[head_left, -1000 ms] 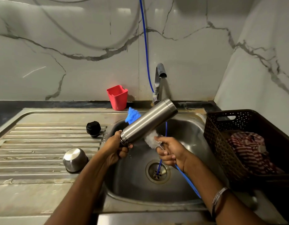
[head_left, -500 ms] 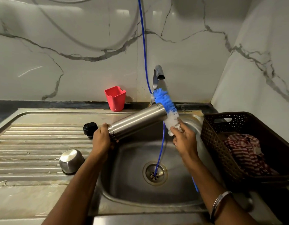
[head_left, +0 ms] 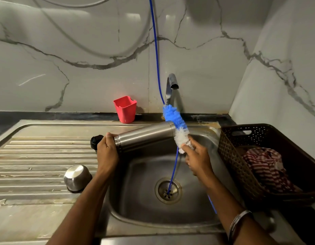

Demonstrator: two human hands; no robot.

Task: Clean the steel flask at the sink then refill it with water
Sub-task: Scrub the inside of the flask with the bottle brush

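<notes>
The steel flask [head_left: 144, 137] lies nearly level over the left side of the sink basin [head_left: 140, 191], its threaded mouth end toward me. My left hand [head_left: 107, 152] grips that mouth end. A blue-and-white bottle brush [head_left: 178, 128] stands tilted against the flask's far base end. My right hand [head_left: 197, 158] holds the brush just below its white bristles. The flask's black stopper [head_left: 95, 142] sits on the drainboard behind my left hand, partly hidden. A steel cup lid [head_left: 77, 177] rests upside down on the drainboard. The tap [head_left: 171, 85] shows no running water.
A thin blue hose [head_left: 155, 50] hangs from above down into the drain [head_left: 168, 190]. A red plastic cup [head_left: 125, 109] stands by the wall. A brown perforated basket [head_left: 241, 156] with a striped cloth [head_left: 266, 167] sits right of the basin. The ribbed drainboard [head_left: 38, 165] lies left.
The flask swung from steeply tilted to nearly level and moved left. The brush went from behind the flask to its far base end, my right hand rising with it.
</notes>
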